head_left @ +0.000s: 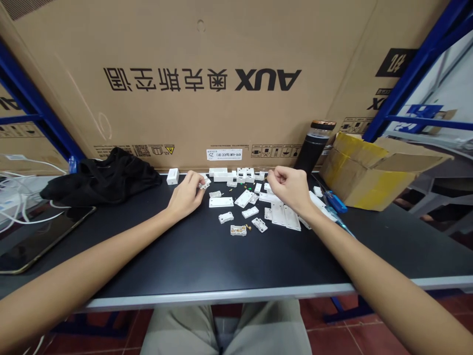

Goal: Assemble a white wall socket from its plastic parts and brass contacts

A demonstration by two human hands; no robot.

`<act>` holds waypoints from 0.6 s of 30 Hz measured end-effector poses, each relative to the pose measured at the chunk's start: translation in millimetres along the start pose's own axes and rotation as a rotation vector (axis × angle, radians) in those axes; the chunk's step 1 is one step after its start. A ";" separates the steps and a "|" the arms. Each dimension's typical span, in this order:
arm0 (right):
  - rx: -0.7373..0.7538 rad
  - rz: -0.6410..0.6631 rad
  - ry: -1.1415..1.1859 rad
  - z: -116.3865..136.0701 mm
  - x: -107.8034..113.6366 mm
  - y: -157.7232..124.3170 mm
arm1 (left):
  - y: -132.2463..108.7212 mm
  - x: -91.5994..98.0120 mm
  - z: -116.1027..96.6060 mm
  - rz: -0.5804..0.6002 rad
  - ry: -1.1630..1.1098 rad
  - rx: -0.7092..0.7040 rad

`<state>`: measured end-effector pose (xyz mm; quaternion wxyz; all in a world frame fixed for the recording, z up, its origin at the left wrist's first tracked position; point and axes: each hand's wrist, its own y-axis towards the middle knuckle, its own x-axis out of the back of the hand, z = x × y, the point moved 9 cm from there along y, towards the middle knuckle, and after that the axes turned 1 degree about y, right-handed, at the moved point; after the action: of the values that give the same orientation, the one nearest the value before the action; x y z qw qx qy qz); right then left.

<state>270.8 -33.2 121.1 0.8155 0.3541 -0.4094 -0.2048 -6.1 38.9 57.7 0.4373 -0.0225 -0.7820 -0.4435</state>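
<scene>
left hand (186,194): pinching small white plastic part (204,184) | right hand (290,187): curled, grip unclear | loose white plastic parts (226,202): between hands

Plastic parts (223,202) lie on the bench (148,261) — cloth (99,177) to their left, cardboard box (369,172) right.
</scene>
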 end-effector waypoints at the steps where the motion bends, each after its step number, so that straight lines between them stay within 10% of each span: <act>1: 0.010 0.019 0.004 0.9 -2.9 -0.4 | -0.1 0.7 -1.1 -0.009 -0.014 -0.014; 18: 0.034 0.252 -0.093 5.6 -41.5 -15.6 | -24.4 -17.6 -65.3 0.422 -0.066 -0.569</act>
<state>241.4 -20.0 90.1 0.8088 0.3036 -0.4915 -0.1100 37.8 -16.2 43.5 0.4700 -0.3186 -0.6190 -0.5426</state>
